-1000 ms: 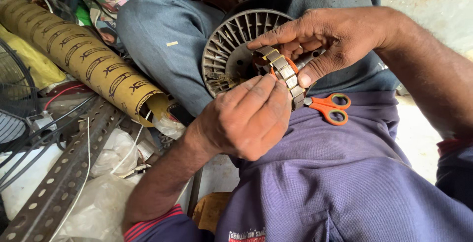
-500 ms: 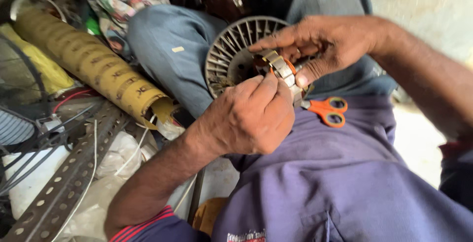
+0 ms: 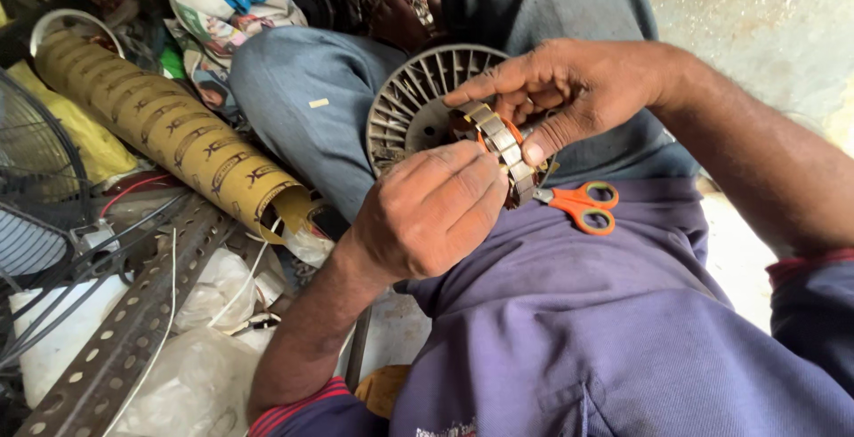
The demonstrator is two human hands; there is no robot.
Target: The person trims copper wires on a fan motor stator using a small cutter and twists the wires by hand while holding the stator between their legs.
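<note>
My right hand (image 3: 569,90) grips a round motor stator ring (image 3: 500,144) with metal segments and orange winding, held on edge over my lap. My left hand (image 3: 436,210) is closed against the ring's near side, fingertips pinching at the winding; what it pinches is hidden. Behind the ring, a grey finned motor housing (image 3: 409,108) leans against my bent knee in grey trousers. Small orange-handled scissors (image 3: 583,204) lie on my purple-clad thigh, just right of the ring.
A long yellow-brown cardboard tube (image 3: 169,139) lies at the left. Below it are a perforated metal angle bar (image 3: 133,321), white wires, plastic bags and a fan grille (image 3: 36,197). Printed cloth and clutter fill the back. Concrete floor shows at the right.
The view has shifted slightly down and right. My left fingers have worked a little along the ring while my right hand keeps hold of it.
</note>
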